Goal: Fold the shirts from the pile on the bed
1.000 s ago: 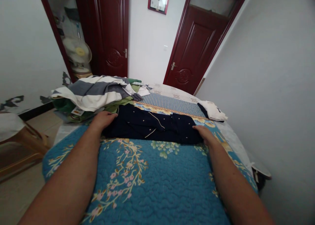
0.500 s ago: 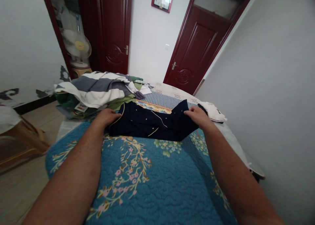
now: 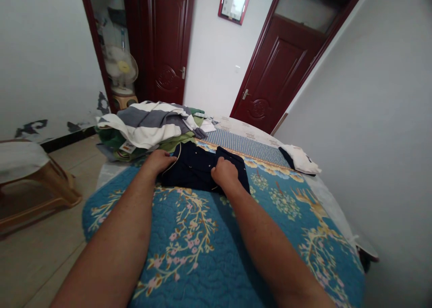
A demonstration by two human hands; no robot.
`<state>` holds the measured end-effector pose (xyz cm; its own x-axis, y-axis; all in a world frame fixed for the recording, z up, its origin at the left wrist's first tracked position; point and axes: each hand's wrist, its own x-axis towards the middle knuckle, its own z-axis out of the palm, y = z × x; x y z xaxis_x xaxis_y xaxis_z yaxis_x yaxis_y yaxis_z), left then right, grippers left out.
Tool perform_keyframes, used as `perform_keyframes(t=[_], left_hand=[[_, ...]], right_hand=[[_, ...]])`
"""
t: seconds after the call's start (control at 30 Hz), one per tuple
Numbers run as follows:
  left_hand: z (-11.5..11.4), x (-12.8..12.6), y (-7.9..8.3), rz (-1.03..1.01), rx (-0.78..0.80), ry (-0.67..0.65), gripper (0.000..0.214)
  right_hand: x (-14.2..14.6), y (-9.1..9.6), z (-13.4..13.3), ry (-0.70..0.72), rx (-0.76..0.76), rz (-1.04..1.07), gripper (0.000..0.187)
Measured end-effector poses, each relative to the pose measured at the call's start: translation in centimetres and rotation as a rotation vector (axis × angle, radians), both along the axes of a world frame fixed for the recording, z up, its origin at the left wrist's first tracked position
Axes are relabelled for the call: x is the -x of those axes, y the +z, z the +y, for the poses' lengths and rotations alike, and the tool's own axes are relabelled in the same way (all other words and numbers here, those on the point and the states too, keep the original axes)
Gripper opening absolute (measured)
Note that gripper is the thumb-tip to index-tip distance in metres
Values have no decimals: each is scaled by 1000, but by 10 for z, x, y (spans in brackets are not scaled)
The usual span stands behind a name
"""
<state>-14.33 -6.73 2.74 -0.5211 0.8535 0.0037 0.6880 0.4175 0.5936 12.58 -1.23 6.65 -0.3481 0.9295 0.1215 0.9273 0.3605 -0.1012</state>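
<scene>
A dark navy garment [image 3: 195, 166] with light piping and small pale dots lies on the blue floral quilt [image 3: 216, 249]. Its right part is doubled over toward the middle. My left hand [image 3: 162, 160] pinches the piped left edge between thumb and fingers. My right hand [image 3: 225, 172] is closed on the folded-over part, near the garment's middle; the fingertips are partly hidden by the hand itself.
Behind my left hand is a heap of clothes [image 3: 151, 123], striped grey and white over green. Folded white and dark clothes [image 3: 300, 159] lie at the bed's right edge. A wooden-legged stool [image 3: 50, 186] stands left of the bed, and a fan [image 3: 121, 67] by the doorway.
My right hand has carried the garment's right end leftward, folding it over the middle. My left hand keeps its hold on the left edge. The view has shifted slightly.
</scene>
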Motion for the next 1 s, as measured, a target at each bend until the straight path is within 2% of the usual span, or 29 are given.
perform_keyframes(t=[0.1,0.3,0.4,0.6,0.73,0.9,1.0], left_hand=[[1,1,-3,-4,-21,2,31],[4,2,-7,16,13,-34,32],[5,3,-8,15,21,-36,34],[6,2,-10,34,27,-24,32],[4,-1,-10,67,14,17,38],[-4,-15,3,181,19,123,53],[-6,-40,21,305,-196,123,48]], right_hand=[[5,-9,-3,7,-17,-10,31],[6,0,-2,14,-72,-1,29],[13,-1,-6,24,-101,14,27],[24,-18,-11,43,-43,24,24],[24,-13,-3,56,-30,45,28],[21,-6,0,86,-36,84,33],[14,-9,-5,179,52,90,34]])
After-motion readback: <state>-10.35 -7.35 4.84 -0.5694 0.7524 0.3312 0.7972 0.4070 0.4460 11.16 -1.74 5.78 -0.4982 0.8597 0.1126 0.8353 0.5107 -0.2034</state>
